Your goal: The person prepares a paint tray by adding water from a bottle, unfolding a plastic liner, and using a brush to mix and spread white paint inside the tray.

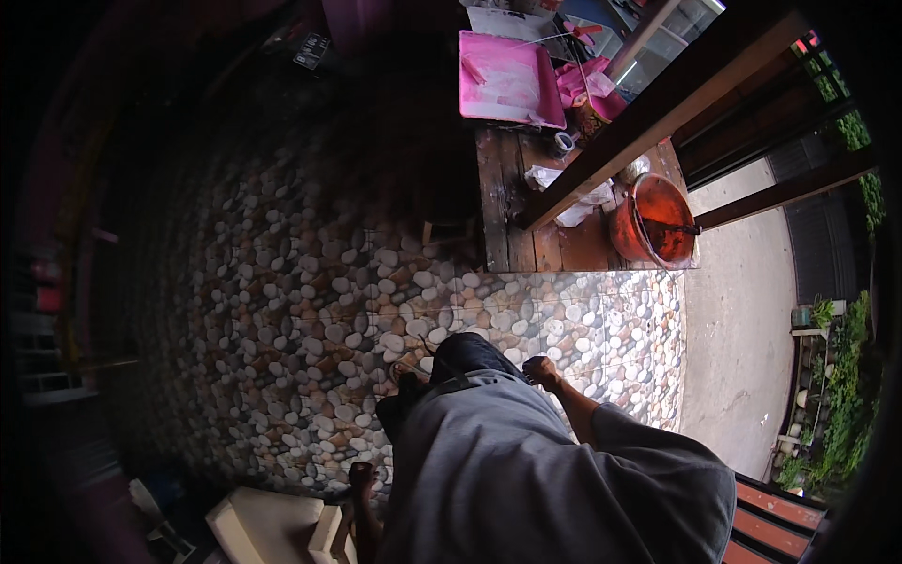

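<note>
My right hand [540,369] hangs beside my hip above the pebble-patterned floor. Its fingers are curled in, and whatever they may hold is hidden. Low at my left side, my left hand [362,475] is in shadow next to a cream-coloured piece of furniture [268,526]; its fingers are too dark to read. Both hands are well away from the wooden table [512,240] ahead. On that table are a pink-stained paint tray [507,80], an orange bucket [648,230] with dark residue inside, and crumpled white plastic [575,211].
A wooden post [648,108] rises at the table. Behind it, a paint can [592,120] stands beside a roll of tape [563,143]. A slatted reddish bench [775,526] is at the lower right. Concrete ground [738,310] and green plants [846,404] lie to the right.
</note>
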`<action>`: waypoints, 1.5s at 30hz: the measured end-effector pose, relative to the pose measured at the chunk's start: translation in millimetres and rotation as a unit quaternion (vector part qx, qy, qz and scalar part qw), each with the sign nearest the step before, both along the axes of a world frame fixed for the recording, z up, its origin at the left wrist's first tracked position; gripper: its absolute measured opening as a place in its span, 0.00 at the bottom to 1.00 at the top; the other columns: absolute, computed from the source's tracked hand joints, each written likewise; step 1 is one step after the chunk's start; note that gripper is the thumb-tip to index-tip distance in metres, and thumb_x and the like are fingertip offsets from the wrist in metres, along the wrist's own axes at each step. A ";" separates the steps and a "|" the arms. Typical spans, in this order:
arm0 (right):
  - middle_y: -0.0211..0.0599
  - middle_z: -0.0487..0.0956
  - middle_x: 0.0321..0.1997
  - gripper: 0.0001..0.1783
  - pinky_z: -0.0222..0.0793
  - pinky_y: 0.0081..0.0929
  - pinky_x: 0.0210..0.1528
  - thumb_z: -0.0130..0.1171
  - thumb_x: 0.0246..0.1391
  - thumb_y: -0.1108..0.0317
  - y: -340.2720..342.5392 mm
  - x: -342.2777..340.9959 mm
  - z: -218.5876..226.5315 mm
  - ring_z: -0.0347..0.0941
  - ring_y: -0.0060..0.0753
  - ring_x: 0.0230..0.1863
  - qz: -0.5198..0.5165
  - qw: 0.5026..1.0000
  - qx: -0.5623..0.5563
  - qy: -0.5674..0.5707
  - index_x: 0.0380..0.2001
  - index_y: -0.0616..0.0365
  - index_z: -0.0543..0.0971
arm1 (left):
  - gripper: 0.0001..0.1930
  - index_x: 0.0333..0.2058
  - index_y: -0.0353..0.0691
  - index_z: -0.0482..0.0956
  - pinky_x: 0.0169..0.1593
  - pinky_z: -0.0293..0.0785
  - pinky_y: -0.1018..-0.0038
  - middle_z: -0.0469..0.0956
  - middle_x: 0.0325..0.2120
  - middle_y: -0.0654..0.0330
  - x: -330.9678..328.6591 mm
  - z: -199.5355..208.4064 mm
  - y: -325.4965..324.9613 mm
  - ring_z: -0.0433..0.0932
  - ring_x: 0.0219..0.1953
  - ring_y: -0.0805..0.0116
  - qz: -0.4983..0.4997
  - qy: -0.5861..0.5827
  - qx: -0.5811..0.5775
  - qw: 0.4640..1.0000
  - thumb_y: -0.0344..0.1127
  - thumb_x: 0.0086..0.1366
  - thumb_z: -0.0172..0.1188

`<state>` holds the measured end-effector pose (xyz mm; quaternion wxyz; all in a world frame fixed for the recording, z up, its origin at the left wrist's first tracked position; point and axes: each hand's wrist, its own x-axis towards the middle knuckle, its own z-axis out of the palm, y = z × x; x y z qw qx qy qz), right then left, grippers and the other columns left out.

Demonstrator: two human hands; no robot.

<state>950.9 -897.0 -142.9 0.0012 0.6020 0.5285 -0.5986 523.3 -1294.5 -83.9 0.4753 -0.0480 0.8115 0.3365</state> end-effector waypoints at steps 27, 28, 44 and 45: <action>0.38 0.80 0.25 0.13 0.70 0.24 0.19 0.58 0.50 0.65 269.1 -358.4 19.0 0.76 0.26 0.21 -0.333 0.942 -0.028 0.023 0.32 0.65 0.80 | 0.10 0.31 0.35 0.71 0.30 0.70 0.67 0.69 0.22 0.60 -448.7 17.6 476.9 0.68 0.22 0.67 -0.379 0.020 -0.045 0.924 0.37 0.64 0.47; 0.38 0.80 0.25 0.13 0.70 0.23 0.20 0.58 0.50 0.65 275.5 -372.5 21.9 0.76 0.26 0.21 -0.321 0.947 -0.017 -0.013 0.33 0.65 0.80 | 0.10 0.31 0.35 0.72 0.29 0.71 0.67 0.69 0.22 0.60 -464.5 18.5 493.4 0.69 0.22 0.67 -0.387 0.023 -0.042 0.921 0.37 0.63 0.48; 0.35 0.78 0.29 0.18 0.71 0.21 0.22 0.59 0.56 0.65 312.6 -521.0 45.3 0.76 0.27 0.24 -0.732 0.679 0.056 0.012 0.48 0.61 0.71 | 0.09 0.34 0.33 0.72 0.26 0.74 0.72 0.77 0.24 0.56 -668.5 40.1 943.0 0.77 0.21 0.67 -0.567 0.129 0.085 0.809 0.31 0.57 0.56; 0.35 0.78 0.31 0.20 0.72 0.21 0.23 0.58 0.57 0.63 335.4 -502.1 59.2 0.76 0.26 0.25 -0.764 0.638 0.094 0.033 0.49 0.60 0.70 | 0.09 0.35 0.33 0.71 0.26 0.75 0.73 0.77 0.25 0.56 -666.6 39.4 967.4 0.77 0.22 0.68 -0.578 0.117 0.084 0.803 0.31 0.56 0.57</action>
